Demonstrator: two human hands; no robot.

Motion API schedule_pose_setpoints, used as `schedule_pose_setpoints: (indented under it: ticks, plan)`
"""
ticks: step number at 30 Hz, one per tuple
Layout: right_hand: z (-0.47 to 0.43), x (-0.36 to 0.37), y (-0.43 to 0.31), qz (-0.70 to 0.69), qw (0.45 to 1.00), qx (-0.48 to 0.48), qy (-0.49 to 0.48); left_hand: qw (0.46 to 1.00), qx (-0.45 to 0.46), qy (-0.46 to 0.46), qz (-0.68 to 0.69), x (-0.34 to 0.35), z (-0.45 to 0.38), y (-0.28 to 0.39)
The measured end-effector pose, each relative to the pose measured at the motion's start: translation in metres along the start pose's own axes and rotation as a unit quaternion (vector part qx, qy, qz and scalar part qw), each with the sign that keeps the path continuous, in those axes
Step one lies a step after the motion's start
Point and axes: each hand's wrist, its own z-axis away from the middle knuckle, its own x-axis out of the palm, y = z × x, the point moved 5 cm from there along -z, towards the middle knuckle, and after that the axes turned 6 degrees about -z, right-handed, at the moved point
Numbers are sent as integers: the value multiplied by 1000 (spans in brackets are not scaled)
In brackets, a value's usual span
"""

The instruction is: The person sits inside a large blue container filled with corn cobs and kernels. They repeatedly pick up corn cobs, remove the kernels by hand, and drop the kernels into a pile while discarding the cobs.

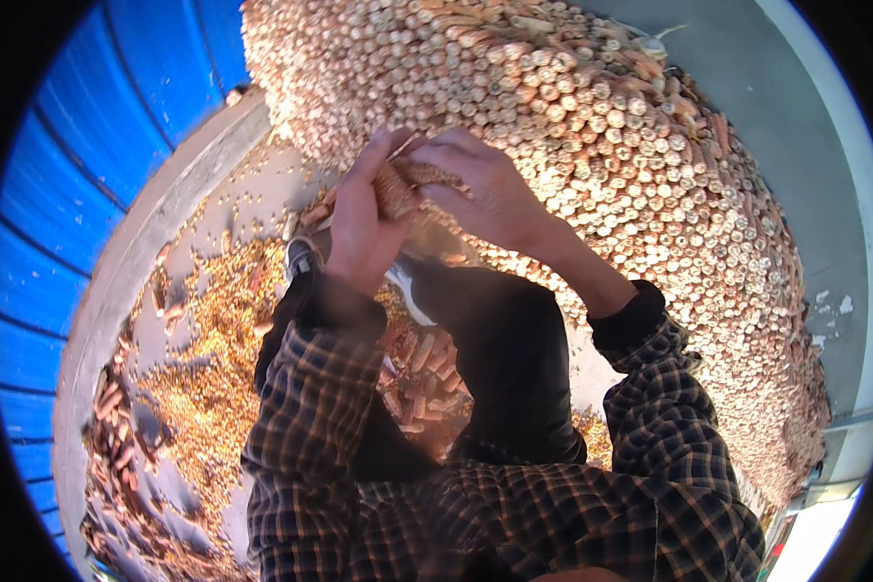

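In front of the stacked cobs, my left hand (364,225) is closed around a reddish-brown corncob (393,193) that looks stripped of kernels. Close beside it, my right hand (484,193) grips a second corncob (436,174), partly covered by the fingers. The two cobs meet or nearly meet between my hands; their exact contact is hidden. A thin pale strip, too small to name, shows near the fingertips.
A tall stack of corncobs (626,189) curves from ahead round to the right. Loose yellow corn kernels (218,371) cover the floor at left, with scattered bare cobs (113,407) by the concrete ledge (138,196) and blue corrugated wall (80,167). More cobs (433,371) lie between my legs.
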Motion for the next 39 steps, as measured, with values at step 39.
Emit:
schedule_pose_setpoints:
  ticks: [39]
  plan:
    - [-54,-222,168,481,874,56,-28,986,-41,-85,-140,24,25,-9]
